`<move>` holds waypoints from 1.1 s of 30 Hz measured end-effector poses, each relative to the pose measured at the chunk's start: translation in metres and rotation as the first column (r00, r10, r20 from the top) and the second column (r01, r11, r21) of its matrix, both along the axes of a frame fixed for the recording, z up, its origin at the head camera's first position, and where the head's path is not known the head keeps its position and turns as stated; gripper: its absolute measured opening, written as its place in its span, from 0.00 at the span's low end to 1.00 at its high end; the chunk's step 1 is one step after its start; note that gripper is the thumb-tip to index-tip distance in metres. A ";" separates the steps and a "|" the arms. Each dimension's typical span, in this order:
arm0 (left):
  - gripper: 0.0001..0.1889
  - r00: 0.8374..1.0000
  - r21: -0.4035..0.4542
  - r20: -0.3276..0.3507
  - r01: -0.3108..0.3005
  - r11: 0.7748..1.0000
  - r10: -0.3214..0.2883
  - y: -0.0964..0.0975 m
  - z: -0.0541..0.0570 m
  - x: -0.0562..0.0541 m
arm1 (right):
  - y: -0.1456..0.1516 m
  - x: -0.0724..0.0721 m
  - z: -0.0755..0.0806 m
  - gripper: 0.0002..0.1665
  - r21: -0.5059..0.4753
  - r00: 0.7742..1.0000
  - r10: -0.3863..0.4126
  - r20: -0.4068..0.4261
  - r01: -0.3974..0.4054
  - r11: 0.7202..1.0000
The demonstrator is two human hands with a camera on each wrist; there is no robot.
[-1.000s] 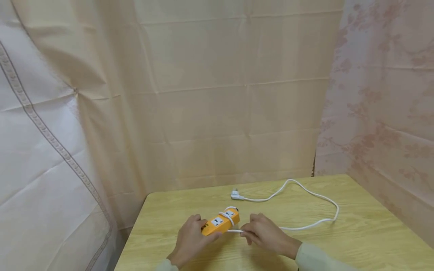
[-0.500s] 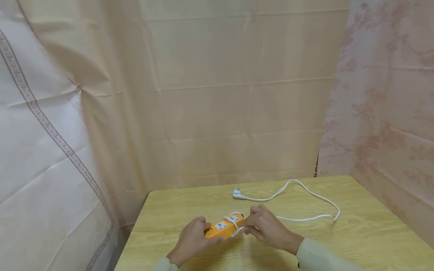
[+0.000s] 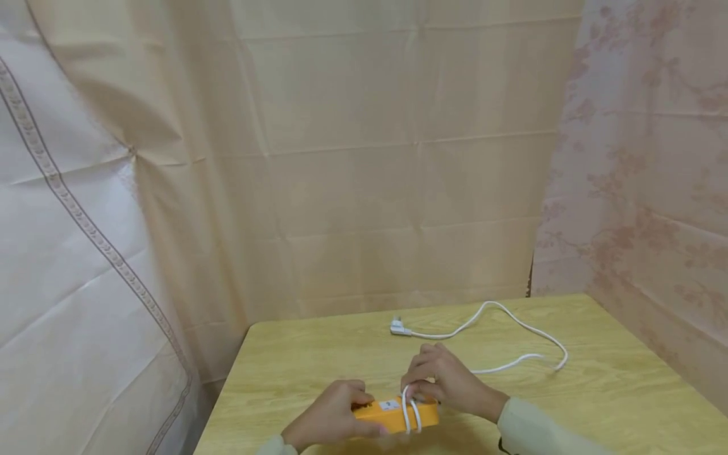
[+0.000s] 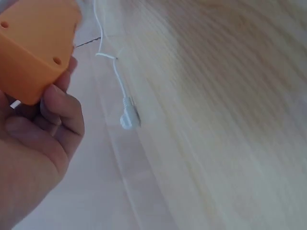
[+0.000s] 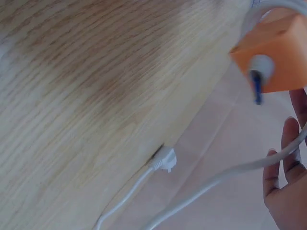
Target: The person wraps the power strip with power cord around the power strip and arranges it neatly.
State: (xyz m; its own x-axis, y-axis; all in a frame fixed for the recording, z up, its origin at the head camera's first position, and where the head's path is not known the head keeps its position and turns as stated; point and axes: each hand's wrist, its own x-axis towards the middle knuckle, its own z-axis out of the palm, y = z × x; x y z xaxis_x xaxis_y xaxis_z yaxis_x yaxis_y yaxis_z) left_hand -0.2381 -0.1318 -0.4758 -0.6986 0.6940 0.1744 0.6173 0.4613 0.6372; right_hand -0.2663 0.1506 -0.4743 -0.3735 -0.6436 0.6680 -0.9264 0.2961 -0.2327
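Note:
An orange power strip point(image 3: 389, 417) with white sockets is gripped at its left end by my left hand point(image 3: 328, 414). Two turns of white cord point(image 3: 406, 411) wrap around its right half. At the right end, my right hand point(image 3: 449, 379) pinches the cord at the strip's far upper edge. The left wrist view shows the strip's underside point(image 4: 41, 40) with screw holes, held above the table by curled fingers point(image 4: 62, 108). In the right wrist view, the strip's end face point(image 5: 283, 57) has a cord outlet, and the cord point(image 5: 230, 170) passes across my right fingers.
From the right hand the loose cord point(image 3: 523, 325) curves over the wooden table point(image 3: 296, 354) to a white plug point(image 3: 399, 327) near the back edge. A beige curtain point(image 3: 352, 189) hangs behind the table, with a patterned one point(image 3: 637, 189) at right.
The power strip has come nearer and to the right in my left hand, its side turned toward me. My right hand has carried the cord up over the strip, adding a second turn.

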 end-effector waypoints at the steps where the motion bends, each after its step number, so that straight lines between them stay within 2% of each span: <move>1: 0.19 0.999 0.033 0.039 0.023 0.999 -0.024 0.000 -0.001 -0.001 | 0.000 -0.001 0.000 0.07 0.001 1.000 0.018 0.014 -0.018 1.000; 3: 0.16 0.991 0.088 0.121 0.054 0.995 -0.064 -0.001 -0.002 -0.001 | 0.000 -0.002 0.000 0.08 -0.003 0.997 0.056 0.053 -0.056 0.998; 5: 0.13 0.975 0.135 0.200 0.067 0.989 -0.094 -0.001 -0.004 -0.001 | -0.001 -0.004 -0.001 0.09 -0.013 0.991 0.094 0.096 -0.093 0.996; 8: 0.11 0.953 0.176 0.282 0.062 0.983 -0.111 -0.001 -0.005 0.001 | -0.001 -0.004 -0.002 0.10 -0.027 0.975 0.136 0.174 -0.133 0.991; 10: 0.11 0.938 0.201 0.329 0.048 0.978 -0.113 0.000 -0.005 0.003 | -0.001 -0.004 -0.003 0.10 -0.034 0.957 0.156 0.246 -0.152 0.988; 12: 0.12 0.925 0.217 0.363 0.037 0.975 -0.116 0.000 -0.005 0.005 | 0.001 -0.003 -0.004 0.10 -0.042 0.918 0.184 0.351 -0.181 0.983; 16: 0.14 0.889 0.263 0.422 0.064 0.963 -0.175 0.000 -0.005 0.008 | 0.007 -0.002 -0.005 0.11 -0.063 0.791 0.223 0.570 -0.229 0.971; 17: 0.14 0.881 0.276 0.431 0.078 0.958 -0.196 0.000 -0.005 0.009 | 0.008 -0.002 -0.006 0.11 -0.067 0.766 0.230 0.601 -0.239 0.969; 19: 0.15 0.859 0.305 0.452 0.103 0.947 -0.239 0.001 -0.003 0.010 | 0.010 -0.003 -0.007 0.11 -0.070 0.732 0.231 0.641 -0.243 0.967; 21: 0.16 0.838 0.331 0.480 0.103 0.938 -0.261 0.002 0.000 0.012 | 0.011 -0.004 -0.010 0.11 -0.076 0.738 0.234 0.633 -0.242 0.967; 25: 0.17 0.815 0.358 0.527 0.044 0.933 -0.241 0.007 0.009 0.015 | 0.011 -0.004 -0.015 0.11 -0.119 0.760 0.250 0.600 -0.223 0.967; 26: 0.16 0.812 0.361 0.538 0.021 0.932 -0.227 0.008 0.010 0.015 | 0.011 -0.003 -0.016 0.11 -0.127 0.771 0.249 0.587 -0.215 0.968; 28: 0.16 0.809 0.369 0.550 -0.016 0.929 -0.205 0.009 0.012 0.015 | 0.010 0.000 -0.015 0.11 -0.144 0.773 0.240 0.588 -0.192 0.971; 33: 0.16 0.807 0.402 0.556 -0.051 0.914 -0.199 0.011 0.013 0.015 | 0.005 0.005 -0.014 0.10 -0.149 0.842 0.200 0.501 -0.144 0.978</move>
State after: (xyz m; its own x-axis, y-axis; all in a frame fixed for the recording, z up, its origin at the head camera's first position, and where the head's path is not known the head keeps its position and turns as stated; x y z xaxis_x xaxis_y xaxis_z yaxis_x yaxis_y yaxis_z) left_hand -0.2231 -0.1211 -0.4631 -0.7015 0.7124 0.0175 0.1001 0.0742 0.9922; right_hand -0.2618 0.1552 -0.4883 -0.5693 -0.6689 0.4779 -0.7014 0.0919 -0.7069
